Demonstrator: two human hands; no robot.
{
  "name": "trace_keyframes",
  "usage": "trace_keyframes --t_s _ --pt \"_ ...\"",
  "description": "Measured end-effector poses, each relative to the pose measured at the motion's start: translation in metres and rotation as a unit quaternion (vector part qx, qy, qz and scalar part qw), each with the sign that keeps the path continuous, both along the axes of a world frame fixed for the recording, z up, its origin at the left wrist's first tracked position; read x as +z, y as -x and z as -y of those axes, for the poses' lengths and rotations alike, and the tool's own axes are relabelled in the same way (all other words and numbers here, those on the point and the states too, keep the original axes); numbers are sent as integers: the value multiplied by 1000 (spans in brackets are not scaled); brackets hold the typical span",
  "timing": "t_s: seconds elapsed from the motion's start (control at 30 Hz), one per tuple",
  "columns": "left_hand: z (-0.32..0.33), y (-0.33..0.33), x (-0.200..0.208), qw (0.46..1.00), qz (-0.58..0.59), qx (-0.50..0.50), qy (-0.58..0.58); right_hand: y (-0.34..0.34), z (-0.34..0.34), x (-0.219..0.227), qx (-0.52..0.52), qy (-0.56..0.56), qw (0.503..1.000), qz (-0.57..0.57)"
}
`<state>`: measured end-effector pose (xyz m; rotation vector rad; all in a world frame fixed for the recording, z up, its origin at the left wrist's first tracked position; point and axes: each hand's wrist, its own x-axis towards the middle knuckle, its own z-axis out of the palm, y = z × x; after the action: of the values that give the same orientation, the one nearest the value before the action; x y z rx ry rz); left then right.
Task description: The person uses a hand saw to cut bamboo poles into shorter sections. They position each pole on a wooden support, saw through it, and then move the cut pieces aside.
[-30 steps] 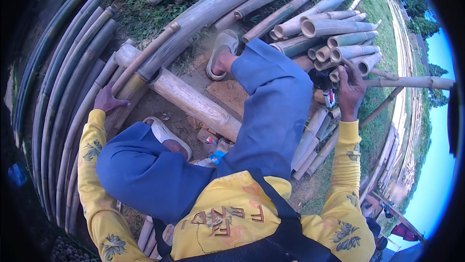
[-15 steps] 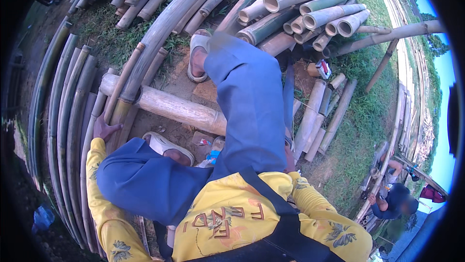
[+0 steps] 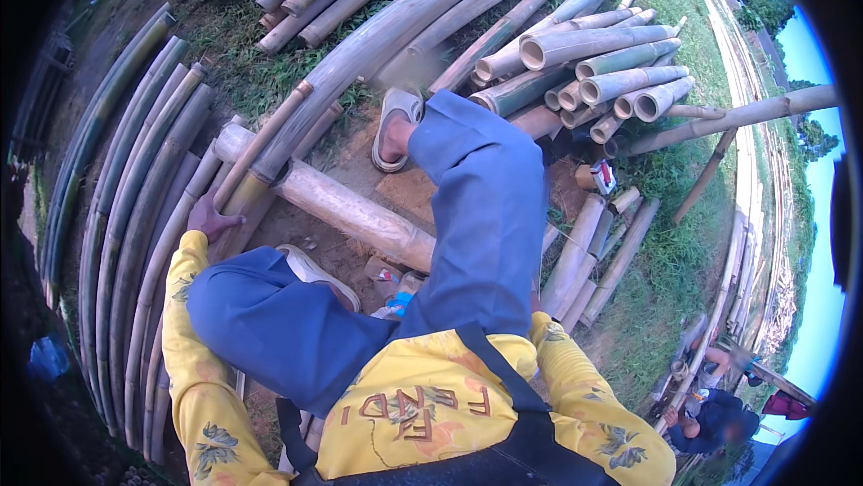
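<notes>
My left hand (image 3: 212, 218) is wrapped round the lower end of a slim bamboo pole (image 3: 265, 140), thumb pointing right. That pole lies along a thick, long bamboo pole (image 3: 346, 72), which rests across a stout bamboo log (image 3: 355, 216) on the ground. Beside my left arm, more long bamboo poles (image 3: 135, 216) run in a row. My right sleeve (image 3: 575, 369) reaches down beside my right thigh; the thigh hides nearly all of that hand, so its fingers and anything in them cannot be seen.
Cut bamboo tubes (image 3: 620, 81) are piled ahead, open ends toward me. Shorter bamboo pieces (image 3: 593, 261) lie right of my leg near a small red-and-white pack (image 3: 602, 177). A slanting pole (image 3: 737, 117) stands on a prop. Another person (image 3: 715, 419) sits at far right.
The view has shifted, so the scene sits slightly farther right and, on the right, lower. My left hand keeps its place on the slim bamboo pole; my legs stay much the same.
</notes>
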<state>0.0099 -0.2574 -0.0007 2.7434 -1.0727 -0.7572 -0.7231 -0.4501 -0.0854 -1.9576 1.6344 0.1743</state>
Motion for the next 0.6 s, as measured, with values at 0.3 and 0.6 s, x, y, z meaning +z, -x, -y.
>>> trace_keyframes --t_s 0.3,0.6 --pt "-8 -6 -10 1000 8 3 12 3 -40 124 -184 254 939 141" --pt "-7 -13 -12 999 -8 6 31 104 -66 392 -86 300 942 124"
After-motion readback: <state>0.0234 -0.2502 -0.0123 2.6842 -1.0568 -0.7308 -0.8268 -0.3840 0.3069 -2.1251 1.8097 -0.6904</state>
